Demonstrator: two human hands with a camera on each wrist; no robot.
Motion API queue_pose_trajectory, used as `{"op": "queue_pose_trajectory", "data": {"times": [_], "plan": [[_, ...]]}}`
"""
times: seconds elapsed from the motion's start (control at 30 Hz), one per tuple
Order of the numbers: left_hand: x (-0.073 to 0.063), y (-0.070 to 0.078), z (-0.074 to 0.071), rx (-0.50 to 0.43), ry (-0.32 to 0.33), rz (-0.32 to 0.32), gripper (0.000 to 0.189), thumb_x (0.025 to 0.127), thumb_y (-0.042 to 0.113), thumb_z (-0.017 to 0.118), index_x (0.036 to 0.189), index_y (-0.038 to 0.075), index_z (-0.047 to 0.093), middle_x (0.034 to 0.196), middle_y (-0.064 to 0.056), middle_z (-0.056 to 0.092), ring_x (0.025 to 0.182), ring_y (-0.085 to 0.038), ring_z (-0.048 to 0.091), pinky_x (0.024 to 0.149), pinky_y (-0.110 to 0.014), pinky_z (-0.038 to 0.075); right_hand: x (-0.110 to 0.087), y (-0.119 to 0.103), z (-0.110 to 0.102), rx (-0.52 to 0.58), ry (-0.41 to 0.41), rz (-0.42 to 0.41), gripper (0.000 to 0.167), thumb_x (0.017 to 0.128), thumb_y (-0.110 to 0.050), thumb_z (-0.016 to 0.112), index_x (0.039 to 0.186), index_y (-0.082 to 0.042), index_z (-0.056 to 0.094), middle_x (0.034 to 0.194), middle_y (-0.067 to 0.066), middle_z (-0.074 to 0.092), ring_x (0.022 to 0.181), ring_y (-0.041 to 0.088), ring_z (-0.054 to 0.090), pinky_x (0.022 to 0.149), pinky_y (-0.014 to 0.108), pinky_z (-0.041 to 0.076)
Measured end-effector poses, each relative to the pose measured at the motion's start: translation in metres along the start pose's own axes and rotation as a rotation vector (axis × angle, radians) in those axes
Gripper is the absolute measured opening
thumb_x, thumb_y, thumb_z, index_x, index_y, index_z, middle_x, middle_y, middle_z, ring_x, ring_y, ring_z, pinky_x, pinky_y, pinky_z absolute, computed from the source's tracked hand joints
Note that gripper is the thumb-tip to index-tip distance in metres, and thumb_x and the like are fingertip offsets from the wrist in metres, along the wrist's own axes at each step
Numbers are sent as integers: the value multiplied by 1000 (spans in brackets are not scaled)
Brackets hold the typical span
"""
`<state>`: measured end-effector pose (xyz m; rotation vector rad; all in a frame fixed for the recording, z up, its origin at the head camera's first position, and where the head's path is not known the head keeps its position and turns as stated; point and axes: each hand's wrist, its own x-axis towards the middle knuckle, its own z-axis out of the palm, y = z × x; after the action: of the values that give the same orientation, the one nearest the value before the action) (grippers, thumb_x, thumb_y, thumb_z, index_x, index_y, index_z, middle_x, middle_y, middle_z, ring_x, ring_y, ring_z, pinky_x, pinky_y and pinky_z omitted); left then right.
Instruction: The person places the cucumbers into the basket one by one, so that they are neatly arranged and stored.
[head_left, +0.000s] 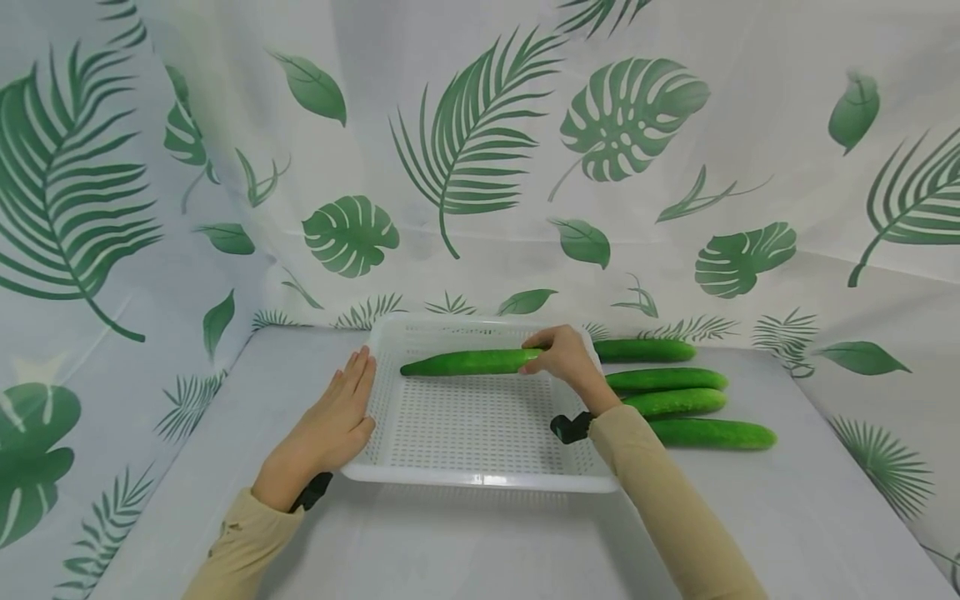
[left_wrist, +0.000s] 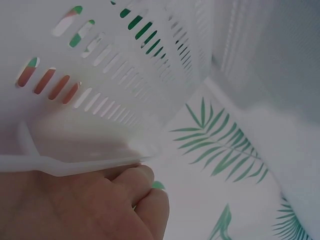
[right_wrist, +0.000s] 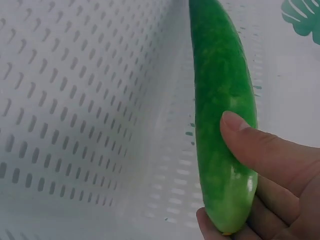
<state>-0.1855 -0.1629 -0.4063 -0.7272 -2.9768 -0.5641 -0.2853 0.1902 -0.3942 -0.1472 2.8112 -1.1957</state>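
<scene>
Cucumber (head_left: 468, 362), long and green, inside the white perforated basket (head_left: 480, 481): I see it reach leftward from the grip, its dark, narrower tip near the basket's left wall, its paler end at the fingers. The right hand (head_left: 558, 354) pinches that paler end, thumb on one side and fingers round the other; I cannot tell whether the cucumber touches the basket floor. Just behind the grip runs the basket's back wall; in front of it spreads the slotted floor. Across from the grip, well apart, the left hand (head_left: 330, 417) lies at the outside of the left wall, its fingers straight and together, pinching nothing that I can see. To the right of the grip, beyond the wall, four more cucumbers (head_left: 712, 433) lie roughly side by side on the pale table (head_left: 480, 542), their left ends hidden. Behind everything hangs a white, leaf-printed sheet (head_left: 300, 158); beige sleeves (head_left: 667, 500) cover both forearms.
</scene>
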Motion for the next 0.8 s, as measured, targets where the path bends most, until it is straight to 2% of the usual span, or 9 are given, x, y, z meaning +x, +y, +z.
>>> {"op": "queue_pose_trajectory", "data": {"times": [0.23, 0.37, 0.47, 0.67, 0.8], "plan": [[0, 0, 0, -9, 4, 0, 74, 92, 7, 44, 153, -14, 8, 162, -27, 0, 150, -41, 3, 119, -56, 11, 4, 2, 4, -16, -9, 21, 44, 74, -4, 85, 116, 2, 72, 115, 17, 70, 99, 28, 63, 81, 40, 54], [0, -1, 0, -10, -4, -10, 74, 93, 8, 43, 153, -13, 7, 163, -26, -2, 150, -40, 2, 119, -56, 10, 3, 2, 5, -34, -5, -33, 41, 71, -1, 86, 109, 5, 73, 107, 18, 72, 93, 28, 65, 77, 39, 55], [-1, -2, 0, -12, -3, -13, 73, 93, 7, 43, 153, -13, 7, 163, -26, -2, 150, -40, 1, 119, -56, 10, 2, 0, 7, -66, -7, -46, 37, 71, 1, 84, 106, 6, 73, 104, 18, 72, 94, 30, 67, 77, 39, 56], [-1, -1, -1, -17, -2, -13, 74, 92, 7, 44, 153, -13, 7, 163, -26, -2, 150, -40, 1, 119, -57, 10, 5, -4, 16, -137, -31, -13, 29, 80, 5, 77, 108, 7, 72, 107, 19, 71, 103, 34, 65, 84, 40, 56], [-1, 0, 0, -23, 1, -4, 73, 92, 7, 43, 153, -13, 7, 163, -25, -3, 150, -40, 2, 119, -57, 10, 3, -7, 12, -103, -12, -45, 30, 79, 4, 78, 108, 9, 71, 106, 21, 71, 101, 35, 66, 84, 42, 56]]}}
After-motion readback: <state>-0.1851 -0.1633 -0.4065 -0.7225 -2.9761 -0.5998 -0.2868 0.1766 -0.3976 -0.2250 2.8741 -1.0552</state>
